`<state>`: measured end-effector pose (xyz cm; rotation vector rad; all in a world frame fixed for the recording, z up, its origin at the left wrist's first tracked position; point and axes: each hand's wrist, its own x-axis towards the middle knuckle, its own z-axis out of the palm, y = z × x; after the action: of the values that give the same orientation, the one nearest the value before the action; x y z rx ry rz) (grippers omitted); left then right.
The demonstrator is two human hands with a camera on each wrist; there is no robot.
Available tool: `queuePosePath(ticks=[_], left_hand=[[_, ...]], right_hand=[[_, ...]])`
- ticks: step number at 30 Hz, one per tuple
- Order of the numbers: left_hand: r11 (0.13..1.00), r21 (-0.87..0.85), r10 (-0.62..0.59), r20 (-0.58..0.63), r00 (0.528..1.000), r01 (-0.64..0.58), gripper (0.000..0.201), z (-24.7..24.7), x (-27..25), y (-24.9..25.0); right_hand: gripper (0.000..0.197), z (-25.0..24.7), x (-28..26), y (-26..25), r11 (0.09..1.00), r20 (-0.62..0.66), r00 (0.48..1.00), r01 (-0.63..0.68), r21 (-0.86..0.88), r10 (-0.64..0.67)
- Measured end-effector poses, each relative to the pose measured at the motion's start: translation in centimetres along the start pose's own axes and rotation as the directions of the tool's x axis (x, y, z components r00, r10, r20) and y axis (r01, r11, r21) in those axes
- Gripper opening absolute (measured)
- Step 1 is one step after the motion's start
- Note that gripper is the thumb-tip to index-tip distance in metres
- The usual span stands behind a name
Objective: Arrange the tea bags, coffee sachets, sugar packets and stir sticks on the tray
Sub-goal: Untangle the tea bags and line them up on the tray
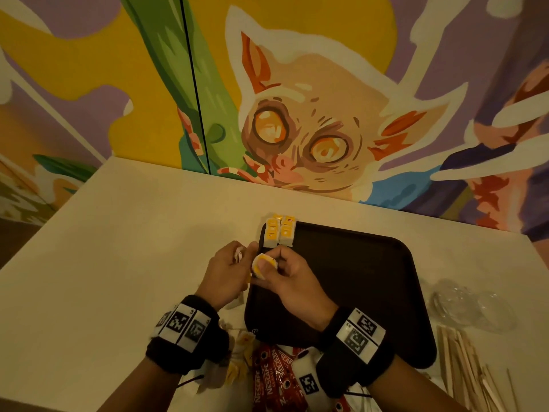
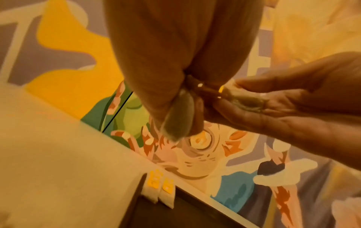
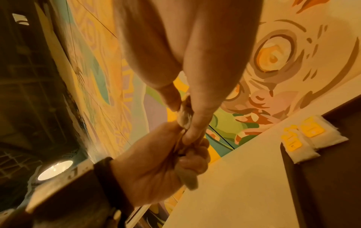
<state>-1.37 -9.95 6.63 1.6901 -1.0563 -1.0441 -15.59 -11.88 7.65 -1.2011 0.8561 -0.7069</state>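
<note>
Red coffee sachets (image 1: 271, 379) are lying nearest me on the table (image 1: 118, 263), with stir sticks (image 1: 469, 370) fanned at the near right. I'm holding my hands just past them, over the dark tray's (image 1: 356, 278) left edge: my right hand (image 1: 292, 281) is pinching a yellow-tagged tea bag (image 1: 263, 264), and my left hand (image 1: 227, 272) is curling around another bag. Farther off, arranged tea bags (image 1: 280, 231) are sitting at the tray's far-left corner.
</note>
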Motion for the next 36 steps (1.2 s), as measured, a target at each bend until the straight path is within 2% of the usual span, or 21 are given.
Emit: queuePosePath(ticks=[5, 8, 11, 13, 16, 19, 22, 26, 31, 36], left_hand=[[0.949, -0.306, -0.118, -0.109, 0.987, 0.08, 0.038, 0.2, 0.0, -0.4], [0.853, -0.512, -0.157, -0.057, 0.986, 0.106, 0.037, -0.3, -0.1, 0.1], [0.827, -0.557, -0.101, -0.015, 0.995, 0.075, 0.027, -0.7, -0.1, 0.7], [0.866, -0.498, -0.036, 0.027, 0.999, 0.045, 0.021, -0.9, -0.2, 1.0], [0.917, -0.399, 0.037, 0.12, 0.992, 0.014, 0.016, -1.1, -0.3, 1.3], [0.957, -0.261, 0.172, 0.17, 0.97, -0.124, 0.016, -1.3, -0.7, 2.0], [0.959, -0.119, 0.279, 0.209, 0.937, -0.259, 0.017, -1.3, -1.0, 2.7], [0.943, -0.014, 0.329, 0.214, 0.92, -0.334, 0.012, -2.0, -0.7, 3.0], [0.923, 0.109, 0.339, 0.226, 0.913, -0.37, 0.004, -2.7, 0.1, 2.4], [0.867, 0.241, 0.36, 0.303, 0.882, -0.437, 0.004, -2.7, 0.4, 1.9]], right_hand=[[0.018, -0.6, 0.1, -0.1, 0.999, -0.036, 0.999, -0.031, 0.04, 0.033], [0.023, -1.2, 0.0, -0.3, 0.999, -0.049, 0.998, -0.043, 0.024, 0.044], [0.019, -1.9, 0.1, -0.5, 0.987, -0.086, 0.996, -0.018, -0.157, 0.005], [0.014, -2.2, 0.2, -0.5, 0.971, -0.096, 0.995, 0.013, -0.241, -0.037], [0.011, -2.5, 0.1, -0.9, 0.964, -0.108, 0.988, 0.078, -0.253, -0.109], [0.016, -2.7, 0.0, -1.2, 0.962, -0.109, 0.982, 0.125, -0.242, -0.156], [0.018, -2.9, -0.2, -1.3, 0.958, -0.091, 0.981, 0.146, -0.245, -0.172], [0.017, -3.2, -0.4, -1.3, 0.971, -0.025, 0.992, 0.117, -0.21, -0.125], [0.016, -3.6, -0.7, -1.6, 0.982, 0.016, 0.996, 0.085, -0.171, -0.083], [0.012, -4.6, -0.7, -2.3, 0.958, 0.054, 0.998, 0.054, -0.281, -0.04]])
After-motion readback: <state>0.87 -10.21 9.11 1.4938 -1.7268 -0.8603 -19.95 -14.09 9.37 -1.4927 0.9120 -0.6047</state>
